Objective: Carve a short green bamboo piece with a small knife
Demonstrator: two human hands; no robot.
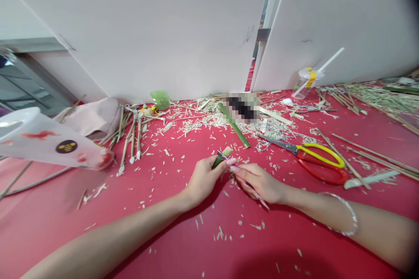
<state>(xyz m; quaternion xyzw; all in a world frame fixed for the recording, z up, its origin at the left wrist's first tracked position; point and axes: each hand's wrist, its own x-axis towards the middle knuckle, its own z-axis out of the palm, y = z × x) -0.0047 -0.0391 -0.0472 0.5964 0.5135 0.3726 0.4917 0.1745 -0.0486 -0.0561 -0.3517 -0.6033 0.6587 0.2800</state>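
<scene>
My left hand (204, 181) is closed round a short green bamboo piece (217, 162) with a pale end (227, 151). A small knife's metal blade (222, 155) lies slantwise across the piece, close to my left thumb. My right hand (260, 183) meets the left thumb with its fingertips, its fingers curled at the right end of the blade. The knife's handle is hidden, apparently inside my right hand. Beyond both hands a longer green bamboo strip (237, 128) lies on the red table (173, 235). Pale shavings are scattered around the hands.
Yellow-and-red-handled scissors (322, 161) lie to the right, beside thin sticks (376, 157). A tilted plastic cup (49, 139), a pink cloth (93, 117) and several trimmed sticks (132, 139) are at left. White panels (147, 30) stand behind, near a clear cup with a straw (306, 82).
</scene>
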